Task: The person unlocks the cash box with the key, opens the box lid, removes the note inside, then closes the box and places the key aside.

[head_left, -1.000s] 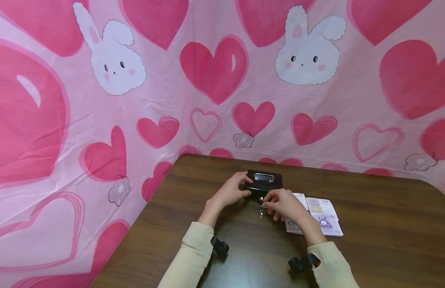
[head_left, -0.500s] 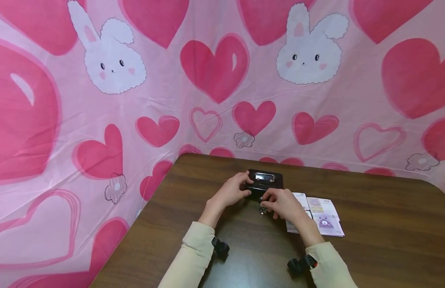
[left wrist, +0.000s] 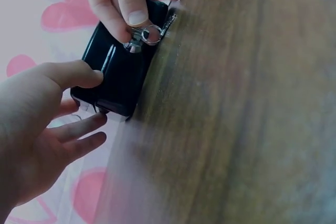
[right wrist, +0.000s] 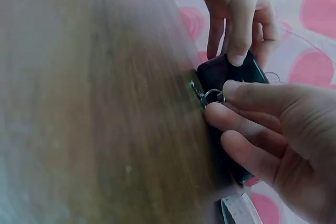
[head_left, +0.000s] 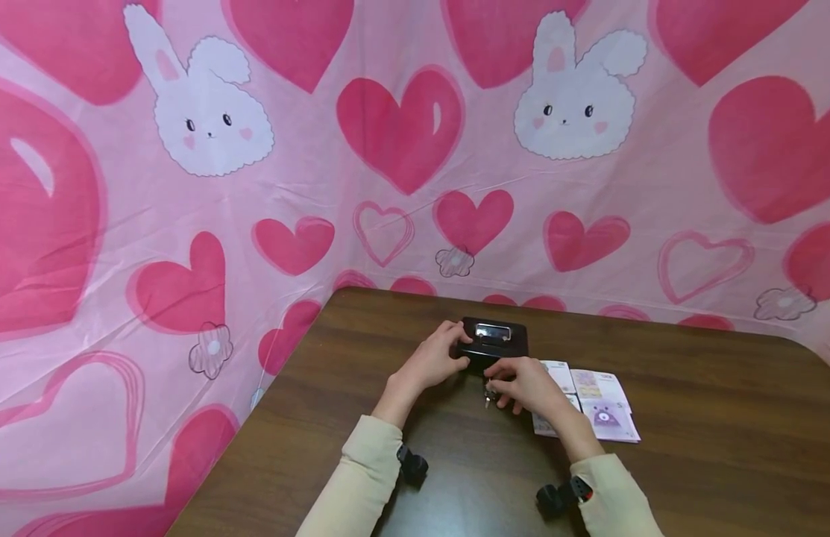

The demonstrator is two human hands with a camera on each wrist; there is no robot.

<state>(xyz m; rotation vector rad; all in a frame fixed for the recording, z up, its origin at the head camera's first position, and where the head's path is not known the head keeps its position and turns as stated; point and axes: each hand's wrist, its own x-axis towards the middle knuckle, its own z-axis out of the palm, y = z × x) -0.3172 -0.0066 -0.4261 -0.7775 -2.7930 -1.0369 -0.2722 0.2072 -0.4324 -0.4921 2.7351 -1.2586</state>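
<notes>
A black cash box with a silver handle on its lid stands on the brown table, lid down. My left hand grips its left end, the thumb on the front face and the fingers at the side. At the front of the box, my right hand pinches a key between thumb and forefinger, right at the silver lock. From that key hangs a metal ring with more small keys dangling below. The pinching fingers cover most of the held key.
Right of the box, partly behind my right wrist, lie stacks of printed paper notes in white and purple. The wooden table reaches back to a pink cloth with hearts and rabbits. Each wrist carries a black camera mount.
The fingers of my right hand have turned and shifted slightly lower at the lock, the keys swinging a little. My left hand keeps its place on the box.
</notes>
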